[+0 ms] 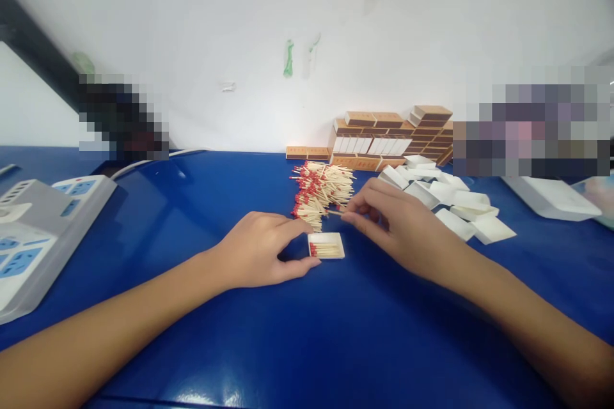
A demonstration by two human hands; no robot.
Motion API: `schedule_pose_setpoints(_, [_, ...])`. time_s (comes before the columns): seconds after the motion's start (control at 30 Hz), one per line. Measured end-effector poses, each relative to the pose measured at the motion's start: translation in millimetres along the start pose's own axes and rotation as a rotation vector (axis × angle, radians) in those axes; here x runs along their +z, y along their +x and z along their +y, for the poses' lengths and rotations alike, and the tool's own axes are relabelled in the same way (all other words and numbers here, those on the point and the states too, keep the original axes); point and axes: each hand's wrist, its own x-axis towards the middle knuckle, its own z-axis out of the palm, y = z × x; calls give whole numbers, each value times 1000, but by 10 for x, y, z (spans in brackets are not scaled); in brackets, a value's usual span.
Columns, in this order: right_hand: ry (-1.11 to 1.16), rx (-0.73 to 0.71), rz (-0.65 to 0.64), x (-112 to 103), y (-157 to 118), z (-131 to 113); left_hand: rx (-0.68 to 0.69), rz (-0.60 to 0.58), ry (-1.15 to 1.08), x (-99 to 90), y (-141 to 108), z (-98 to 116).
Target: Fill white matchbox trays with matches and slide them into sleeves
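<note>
A small white matchbox tray (339, 238) lies on the blue table with a row of red-tipped matches (326, 250) inside. My left hand (263, 249) grips the tray's left end, thumb at the near side and forefinger at the far side. Just beyond it lies a loose heap of matches (323, 188), heads mostly to the left. My right hand (393, 220) is over the table to the right of the heap, thumb and forefinger pinched on a match (334, 212) that points left toward the heap's near edge.
Several empty white trays (444, 192) are scattered at the right. Brown matchboxes (374, 134) are stacked against the white wall (230, 32). A grey-and-white power strip (91, 198) with a cable stands at the left. A white container (551, 198) sits farther right.
</note>
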Motion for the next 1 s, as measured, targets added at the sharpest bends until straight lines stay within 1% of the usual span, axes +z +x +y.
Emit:
schedule_pose_setpoints(0.1, [40, -63, -131, 1, -45, -161, 2, -8, -6, -4, 1, 3])
schedule_pose_setpoints(0.17, [26, -94, -170, 21, -69, -211, 5, -10, 4, -8, -1, 8])
schedule_pose_setpoints(0.27, [20, -90, -125, 18, -76, -204, 5, -16, 2, -12, -2, 16])
schedule_pose_setpoints(0.33, [43, -60, -77, -22, -63, -178, 2, -17, -9, -13, -1, 20])
schedule_pose_setpoints(0.4, [83, -26, -67, -77, -44, -159, 1, -8, -14, -10, -1, 20])
schedule_pose_setpoints(0.43, [110, -10, -92, -102, -37, -153, 1, -4, -15, -8, -1, 19])
schedule_pose_setpoints(0.53, [174, 26, -228, -128, -37, -144, 0, 1, -14, -3, -2, 13])
schedule_pose_setpoints(0.6, [171, 27, -270, -103, -51, -140, -3, -6, -9, -3, -1, 11])
schedule_pose_setpoints(0.67, [142, 9, -241, -66, -65, -145, -2, -14, -6, -5, 3, 10])
schedule_pose_setpoints(0.87, [116, -57, -71, 38, -71, -276, 26, -16, -2, -5, 8, 14])
schedule_pose_setpoints(1.0, [72, -101, -96, 108, -94, -323, 32, -3, 6, -8, 3, 25])
